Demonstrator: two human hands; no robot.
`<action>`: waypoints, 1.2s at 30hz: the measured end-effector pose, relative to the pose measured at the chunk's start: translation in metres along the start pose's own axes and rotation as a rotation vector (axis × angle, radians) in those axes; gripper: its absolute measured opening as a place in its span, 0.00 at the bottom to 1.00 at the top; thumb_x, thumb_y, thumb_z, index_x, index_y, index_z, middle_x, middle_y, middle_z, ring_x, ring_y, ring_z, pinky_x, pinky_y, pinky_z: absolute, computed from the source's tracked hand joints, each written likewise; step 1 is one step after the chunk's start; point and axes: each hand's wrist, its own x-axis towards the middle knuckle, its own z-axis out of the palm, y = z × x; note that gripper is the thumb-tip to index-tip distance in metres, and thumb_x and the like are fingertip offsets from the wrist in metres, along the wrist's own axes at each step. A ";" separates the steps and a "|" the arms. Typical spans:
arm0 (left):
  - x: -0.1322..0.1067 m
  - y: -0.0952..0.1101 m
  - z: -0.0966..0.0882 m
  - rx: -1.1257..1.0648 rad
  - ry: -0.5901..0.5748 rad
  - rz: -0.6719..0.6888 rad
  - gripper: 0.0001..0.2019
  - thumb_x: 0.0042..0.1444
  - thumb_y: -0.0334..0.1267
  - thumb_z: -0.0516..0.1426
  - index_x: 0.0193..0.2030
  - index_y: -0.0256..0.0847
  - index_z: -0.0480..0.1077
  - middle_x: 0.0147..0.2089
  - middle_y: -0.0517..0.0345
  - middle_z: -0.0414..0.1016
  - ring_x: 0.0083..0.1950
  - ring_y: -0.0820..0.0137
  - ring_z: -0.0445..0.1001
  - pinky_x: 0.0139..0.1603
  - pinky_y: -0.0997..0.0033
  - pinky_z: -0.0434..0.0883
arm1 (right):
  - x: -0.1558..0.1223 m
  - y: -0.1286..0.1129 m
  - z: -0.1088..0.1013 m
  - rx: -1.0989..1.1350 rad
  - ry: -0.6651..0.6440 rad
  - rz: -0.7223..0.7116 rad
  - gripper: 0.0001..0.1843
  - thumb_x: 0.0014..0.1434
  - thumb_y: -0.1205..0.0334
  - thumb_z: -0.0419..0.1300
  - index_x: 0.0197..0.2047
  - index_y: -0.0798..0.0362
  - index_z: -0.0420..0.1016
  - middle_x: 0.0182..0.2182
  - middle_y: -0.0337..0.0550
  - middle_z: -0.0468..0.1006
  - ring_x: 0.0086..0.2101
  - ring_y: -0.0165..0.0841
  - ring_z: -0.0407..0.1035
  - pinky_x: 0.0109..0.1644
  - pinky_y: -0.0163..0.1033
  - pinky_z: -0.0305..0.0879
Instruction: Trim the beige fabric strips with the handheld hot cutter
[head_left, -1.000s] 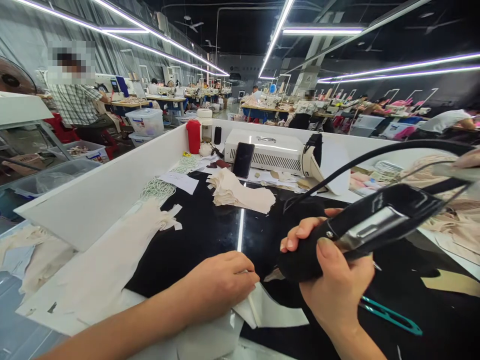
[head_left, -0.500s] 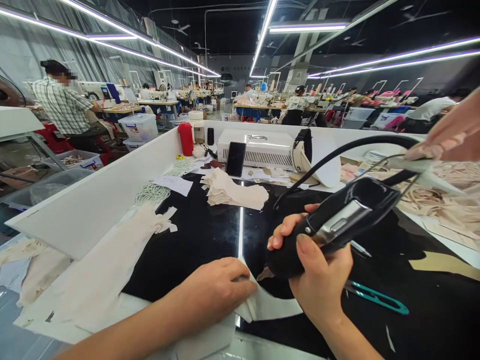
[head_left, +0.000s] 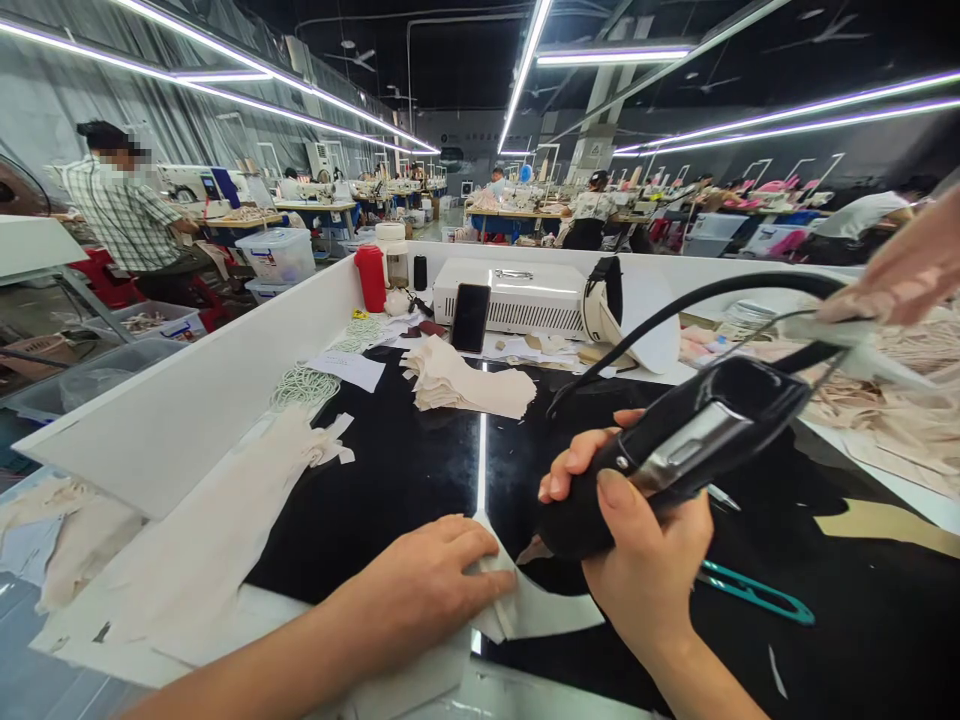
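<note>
My right hand (head_left: 645,560) is wrapped round a black corded hand tool (head_left: 675,450) with a metal plate on its body; its lower tip rests on a white fabric piece (head_left: 536,610) lying on the glossy black tabletop (head_left: 390,470). My left hand (head_left: 420,590) lies flat with fingers stretched out, pressing the same white piece at its left edge. The tool's black cord (head_left: 697,300) arcs up to the right, where another person's hand (head_left: 900,270) shows at the frame edge.
Teal thread snips (head_left: 750,592) lie right of my hand. A stack of cream fabric pieces (head_left: 461,385), a phone (head_left: 470,317) leaning on a white machine (head_left: 517,297), a red bottle (head_left: 371,278) and a white side wall (head_left: 195,400) surround the surface. A seated person in a checked shirt (head_left: 124,220) is at far left.
My left hand's fingers have stretched out flatter over the white piece. The tool in my right hand has shifted slightly left and lower against the piece.
</note>
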 end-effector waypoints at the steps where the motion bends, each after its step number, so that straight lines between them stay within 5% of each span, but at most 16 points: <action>1: 0.000 0.000 0.001 0.004 0.000 0.005 0.14 0.69 0.26 0.57 0.58 0.40 0.75 0.53 0.49 0.75 0.52 0.60 0.77 0.58 0.58 0.79 | 0.000 -0.001 -0.001 0.002 0.005 -0.002 0.19 0.62 0.56 0.71 0.53 0.45 0.70 0.31 0.33 0.77 0.26 0.31 0.73 0.32 0.41 0.74; 13: 0.002 0.000 -0.006 0.049 -0.007 0.033 0.13 0.69 0.25 0.56 0.56 0.40 0.74 0.51 0.49 0.76 0.51 0.62 0.77 0.58 0.61 0.78 | -0.004 -0.003 -0.005 -0.011 -0.003 0.018 0.18 0.63 0.58 0.70 0.52 0.43 0.70 0.32 0.33 0.77 0.26 0.31 0.73 0.32 0.41 0.74; 18: 0.004 0.003 -0.004 0.026 0.095 0.027 0.13 0.70 0.21 0.53 0.54 0.37 0.72 0.51 0.49 0.77 0.52 0.63 0.78 0.66 0.56 0.74 | -0.004 -0.017 -0.016 -0.006 0.036 -0.030 0.19 0.61 0.55 0.72 0.52 0.44 0.72 0.32 0.34 0.77 0.26 0.32 0.74 0.32 0.41 0.75; 24: 0.016 0.024 0.004 -0.076 0.082 0.004 0.08 0.73 0.26 0.53 0.52 0.36 0.71 0.48 0.49 0.77 0.48 0.63 0.78 0.50 0.66 0.80 | -0.013 -0.020 -0.030 -0.041 0.034 -0.042 0.20 0.62 0.55 0.72 0.53 0.44 0.72 0.32 0.35 0.77 0.27 0.32 0.74 0.31 0.40 0.75; 29: 0.017 0.032 0.012 -0.029 0.037 -0.022 0.06 0.74 0.27 0.54 0.50 0.35 0.72 0.42 0.52 0.75 0.44 0.62 0.77 0.46 0.63 0.80 | -0.019 -0.019 -0.032 -0.061 0.039 -0.038 0.20 0.62 0.55 0.72 0.54 0.43 0.71 0.33 0.35 0.77 0.27 0.32 0.74 0.32 0.41 0.75; 36: 0.005 0.029 0.012 -0.059 0.013 -0.071 0.09 0.73 0.28 0.54 0.56 0.38 0.72 0.47 0.51 0.76 0.47 0.62 0.77 0.47 0.66 0.79 | -0.019 -0.020 -0.029 -0.064 0.061 -0.024 0.20 0.61 0.56 0.73 0.52 0.44 0.70 0.32 0.35 0.78 0.26 0.32 0.74 0.30 0.40 0.74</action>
